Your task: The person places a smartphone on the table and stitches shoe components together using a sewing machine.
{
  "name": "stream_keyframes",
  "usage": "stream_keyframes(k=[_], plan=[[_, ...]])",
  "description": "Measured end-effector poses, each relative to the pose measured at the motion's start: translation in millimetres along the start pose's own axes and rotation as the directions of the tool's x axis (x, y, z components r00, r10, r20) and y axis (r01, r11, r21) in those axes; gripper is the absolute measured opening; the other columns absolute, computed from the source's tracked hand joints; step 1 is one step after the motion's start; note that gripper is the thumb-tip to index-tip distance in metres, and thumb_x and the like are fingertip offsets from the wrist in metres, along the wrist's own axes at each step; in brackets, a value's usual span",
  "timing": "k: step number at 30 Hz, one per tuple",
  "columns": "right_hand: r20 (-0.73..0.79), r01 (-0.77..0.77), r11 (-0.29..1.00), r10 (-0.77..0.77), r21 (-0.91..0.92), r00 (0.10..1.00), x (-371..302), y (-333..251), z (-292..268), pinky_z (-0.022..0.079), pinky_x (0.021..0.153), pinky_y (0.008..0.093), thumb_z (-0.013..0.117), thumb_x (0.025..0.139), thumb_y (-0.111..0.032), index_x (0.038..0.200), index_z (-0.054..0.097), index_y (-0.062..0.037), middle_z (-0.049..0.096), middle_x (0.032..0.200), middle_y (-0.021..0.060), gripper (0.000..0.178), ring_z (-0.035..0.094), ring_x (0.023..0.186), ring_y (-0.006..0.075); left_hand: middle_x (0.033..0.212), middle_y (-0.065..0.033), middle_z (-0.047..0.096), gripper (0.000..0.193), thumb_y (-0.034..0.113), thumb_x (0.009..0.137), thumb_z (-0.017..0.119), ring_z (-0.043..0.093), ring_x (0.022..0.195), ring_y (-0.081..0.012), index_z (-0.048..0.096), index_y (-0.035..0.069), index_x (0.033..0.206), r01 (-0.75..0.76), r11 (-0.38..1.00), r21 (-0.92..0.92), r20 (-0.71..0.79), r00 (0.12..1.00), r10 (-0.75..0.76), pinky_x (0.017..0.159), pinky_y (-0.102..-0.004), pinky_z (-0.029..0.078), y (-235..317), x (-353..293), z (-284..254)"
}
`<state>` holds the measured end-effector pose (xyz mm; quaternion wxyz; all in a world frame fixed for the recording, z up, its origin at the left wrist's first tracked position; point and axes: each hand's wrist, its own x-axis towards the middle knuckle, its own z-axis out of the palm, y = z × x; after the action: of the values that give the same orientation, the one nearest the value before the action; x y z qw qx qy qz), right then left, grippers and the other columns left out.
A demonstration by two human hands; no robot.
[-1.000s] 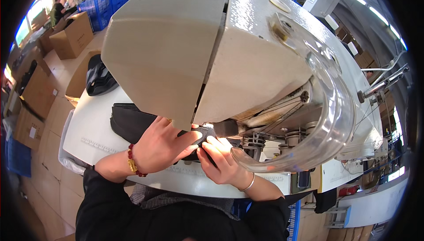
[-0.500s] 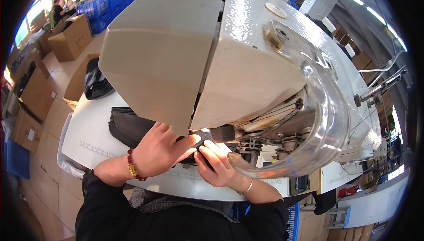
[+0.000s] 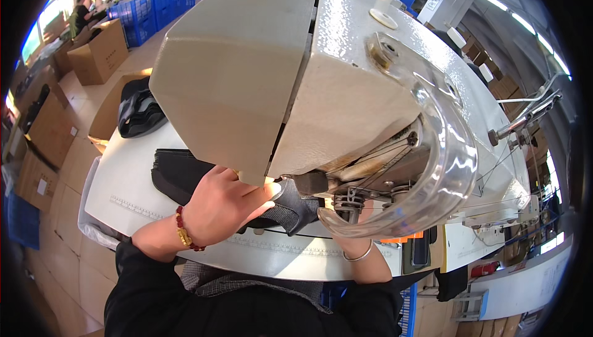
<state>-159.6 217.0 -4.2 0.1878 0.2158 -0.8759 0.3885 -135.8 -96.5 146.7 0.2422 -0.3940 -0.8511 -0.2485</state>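
Observation:
A large cream sewing machine head (image 3: pixel 247 71) fills the middle of the view. Below its front edge, my left hand (image 3: pixel 219 206) is closed on a dark grey and black fabric piece (image 3: pixel 290 210), thumb and forefinger pinching it close to the needle area. The machine hides the tips of some of those fingers. My right hand (image 3: pixel 352 245) reaches up behind the clear curved guard (image 3: pixel 454 170), beside the thread tension discs. Its fingers are out of sight behind machine parts. Black folded fabric (image 3: pixel 176 176) lies on the white table (image 3: pixel 126 179) to the left of my left hand.
A black item (image 3: pixel 139 110) rests at the table's far left edge by an open cardboard box (image 3: pixel 102 121). A phone (image 3: pixel 420 252) lies right of my right wrist, near an orange object (image 3: pixel 401 238). Blue crates (image 3: pixel 133 19) and a seated person (image 3: pixel 81 15) are in the far left background.
My right hand has left the fabric beside my left hand and moved right and up behind the guard. More grey fabric now shows. My left hand stays nearly in place.

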Motion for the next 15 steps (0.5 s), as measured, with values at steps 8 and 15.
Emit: stream_keyframes(k=[8,15], plan=[[0.106,0.023,0.959,0.008,-0.283,0.994,9,-20,-3,0.054,0.104,0.0361,0.067,0.097,-0.008,0.145,0.043,-0.0073,0.055,0.139,0.0104,0.053,0.060,0.122,0.0199,0.100,-0.0051,0.063,0.033,0.017,0.072,0.085,0.061,0.097,-0.0286,0.070,0.007,0.100,0.076,0.995,-0.058,-0.039,0.996,-0.078,0.081,-0.0409,0.053,4,-3,10],[-0.010,-0.318,0.874,0.346,0.368,0.938,2,-24,11,0.058,0.089,0.0343,0.074,0.093,-0.016,0.131,0.059,-0.0078,0.064,0.120,0.0130,0.041,0.067,0.104,0.0247,0.100,-0.0050,0.064,0.030,0.016,0.072,0.083,0.061,0.097,-0.0282,0.071,0.007,0.098,0.085,0.995,-0.057,-0.056,0.995,-0.088,0.082,-0.0413,0.053,6,0,10]])
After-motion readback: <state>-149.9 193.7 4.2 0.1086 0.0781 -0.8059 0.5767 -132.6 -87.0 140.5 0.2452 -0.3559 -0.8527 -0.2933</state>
